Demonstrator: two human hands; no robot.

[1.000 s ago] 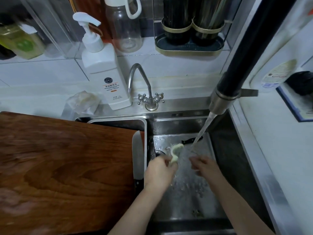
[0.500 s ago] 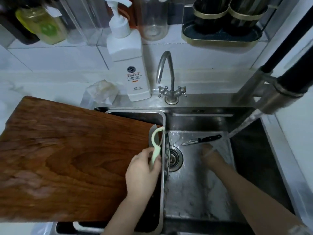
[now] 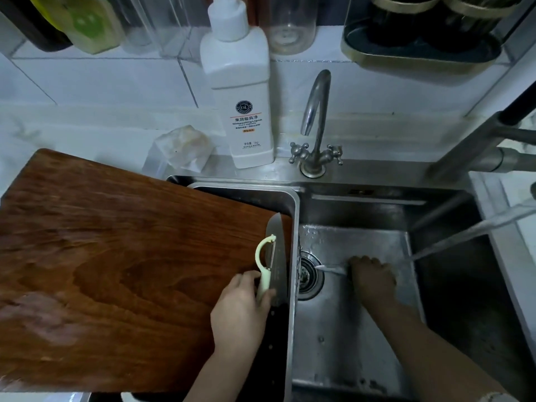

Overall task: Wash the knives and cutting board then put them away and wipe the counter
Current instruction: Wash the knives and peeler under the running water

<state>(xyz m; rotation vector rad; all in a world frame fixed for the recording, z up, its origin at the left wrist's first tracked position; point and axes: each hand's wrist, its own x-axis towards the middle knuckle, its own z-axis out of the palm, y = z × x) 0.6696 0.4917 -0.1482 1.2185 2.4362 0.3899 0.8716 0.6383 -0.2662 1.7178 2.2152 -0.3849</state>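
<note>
Nearest, the left hand [image 3: 242,307] grips the handle of a pale green peeler [image 3: 265,264] over the large knife [image 3: 277,256], which lies on the right edge of the wooden cutting board [image 3: 121,265] spanning the sink's [image 3: 377,195] left side. Further in, the right hand [image 3: 371,278] curls on what looks like the small knife [image 3: 330,268] in the basin, beside the drain [image 3: 307,275]. Behind stand the small tap [image 3: 316,123] and soap bottle [image 3: 239,91].

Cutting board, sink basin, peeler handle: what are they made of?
Cutting board: wood, dark reddish-brown, visible grain, looks wet or oiled. Sink basin: brushed stainless steel, grey and reflective. Peeler handle, held by the left hand: probably plastic, pale green, smooth moulded loop.
</note>
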